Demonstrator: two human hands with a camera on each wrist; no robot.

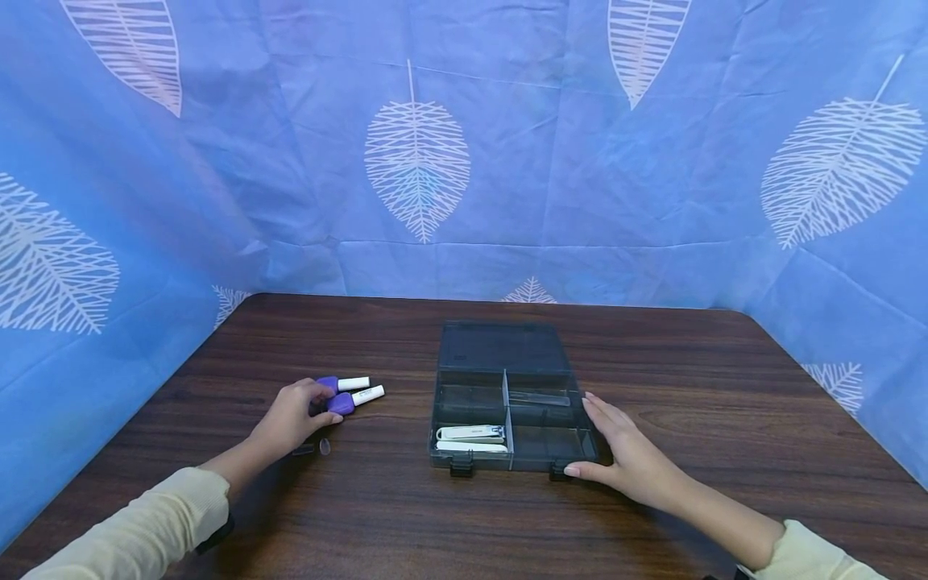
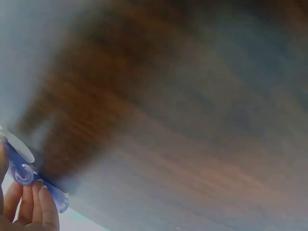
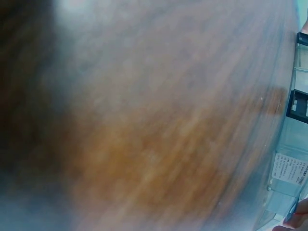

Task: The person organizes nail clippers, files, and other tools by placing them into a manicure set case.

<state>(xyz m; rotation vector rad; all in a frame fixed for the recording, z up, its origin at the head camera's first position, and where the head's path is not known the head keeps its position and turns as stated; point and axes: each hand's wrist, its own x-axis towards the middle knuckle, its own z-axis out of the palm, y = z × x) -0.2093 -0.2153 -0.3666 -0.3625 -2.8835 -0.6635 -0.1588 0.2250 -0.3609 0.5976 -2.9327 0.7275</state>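
Observation:
My left hand [image 1: 290, 419] pinches at the purple ends of two nail polish bottles [image 1: 341, 403] with white caps, which lie side by side on the table. In the left wrist view, fingertips touch the purple bottles [image 2: 21, 168]. My right hand [image 1: 634, 459] rests against the near right corner of a dark see-through divided case [image 1: 536, 461], thumb by the front latch and fingers fairly straight along the side. The case's lid [image 1: 503, 346] lies back, away from me. A nail clipper [image 1: 471, 434] and a slim white stick [image 1: 471, 447] share its near left compartment.
A thin clear strip-like item [image 1: 540, 399] sits in the case's far right compartment. Near my left thumb lie a small clear oval piece [image 1: 325, 446] and a small dark piece [image 1: 303, 449]. Blue leaf-patterned cloth [image 1: 493, 177] hangs around the brown wooden table [image 1: 406, 515].

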